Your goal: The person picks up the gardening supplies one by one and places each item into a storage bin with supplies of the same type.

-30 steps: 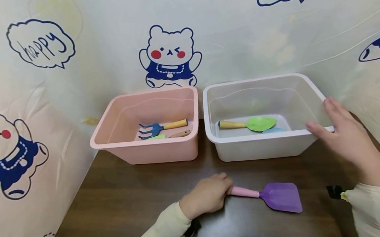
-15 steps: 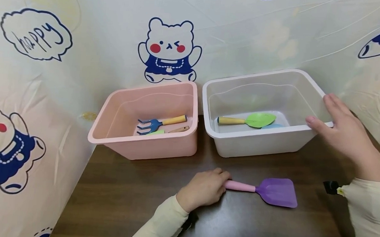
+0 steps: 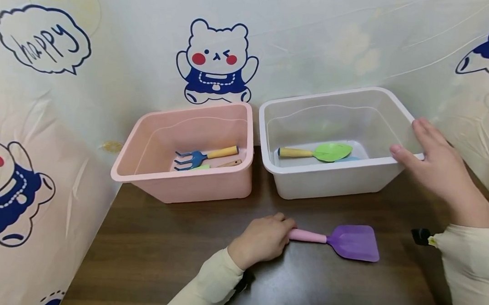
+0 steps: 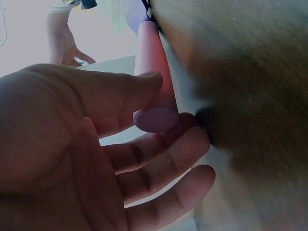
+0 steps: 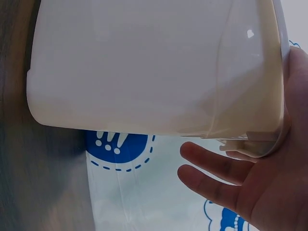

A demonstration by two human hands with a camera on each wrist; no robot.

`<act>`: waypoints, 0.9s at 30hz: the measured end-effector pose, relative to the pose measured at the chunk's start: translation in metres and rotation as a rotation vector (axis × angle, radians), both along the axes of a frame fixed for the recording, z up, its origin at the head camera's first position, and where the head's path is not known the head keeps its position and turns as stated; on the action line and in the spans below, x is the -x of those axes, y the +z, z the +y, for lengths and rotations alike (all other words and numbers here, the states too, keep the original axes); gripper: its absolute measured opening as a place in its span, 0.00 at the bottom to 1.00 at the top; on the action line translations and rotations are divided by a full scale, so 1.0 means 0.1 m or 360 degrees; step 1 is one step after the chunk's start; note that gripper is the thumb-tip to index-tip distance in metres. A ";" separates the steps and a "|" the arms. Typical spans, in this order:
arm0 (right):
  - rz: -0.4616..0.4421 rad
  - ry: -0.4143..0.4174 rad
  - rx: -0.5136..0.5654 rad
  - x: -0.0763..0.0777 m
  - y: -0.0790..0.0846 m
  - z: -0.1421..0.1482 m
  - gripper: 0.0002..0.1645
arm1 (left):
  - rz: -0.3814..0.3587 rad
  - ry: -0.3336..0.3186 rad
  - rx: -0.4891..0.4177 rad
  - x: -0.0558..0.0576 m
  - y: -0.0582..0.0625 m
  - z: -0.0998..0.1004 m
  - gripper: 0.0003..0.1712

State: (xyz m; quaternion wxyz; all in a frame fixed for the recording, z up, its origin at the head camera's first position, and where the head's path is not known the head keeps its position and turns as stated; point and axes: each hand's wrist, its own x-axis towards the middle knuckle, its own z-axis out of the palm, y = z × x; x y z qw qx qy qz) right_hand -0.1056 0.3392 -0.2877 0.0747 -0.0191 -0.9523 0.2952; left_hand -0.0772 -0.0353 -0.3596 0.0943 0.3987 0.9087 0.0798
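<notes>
My left hand (image 3: 261,240) pinches the end of the pink handle of a toy shovel (image 3: 357,242), whose purple blade lies to the right on the table. In the left wrist view the thumb presses on that handle (image 4: 156,62) and the lower fingers are loosely bent. With my right hand (image 3: 444,172) I hold the front right corner of the white bin (image 3: 333,179), thumb over the rim. The right wrist view shows fingers outside the bin wall (image 5: 144,67). Inside this bin lie a green leaf-shaped trowel (image 3: 332,152) and a partly hidden light blue thing (image 3: 348,159).
A pink bin (image 3: 190,182) stands left of the white one. It contains a blue hand rake (image 3: 195,159) with a yellow handle, a wooden handle (image 3: 229,163) and a light green piece. Behind is a printed cloth (image 3: 302,46); underneath is a dark wooden table (image 3: 162,249).
The bins, the shovel and both hands appear slightly higher and further left in the head view. Both hands keep their holds.
</notes>
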 end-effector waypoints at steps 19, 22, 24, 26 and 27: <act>0.0064 -0.0002 -0.0002 0.04 -0.01 0.00 0.49 | -0.0125 -0.0035 -0.0033 0.07 0.09 -0.07 0.12; 0.0057 -0.0005 -0.0004 0.03 -0.02 0.00 0.49 | -0.0163 -0.0038 -0.0092 0.09 0.11 -0.08 0.13; 0.0046 -0.0005 -0.0007 0.03 -0.03 -0.01 0.50 | -0.0168 -0.0046 -0.0137 0.09 0.11 -0.08 0.14; 0.0040 -0.0008 -0.0014 0.03 -0.03 -0.01 0.50 | -0.0155 -0.0061 -0.0175 0.09 0.11 -0.08 0.16; 0.0039 -0.0009 -0.0018 0.03 -0.03 -0.01 0.50 | -0.0146 -0.0070 -0.0191 0.09 0.11 -0.08 0.17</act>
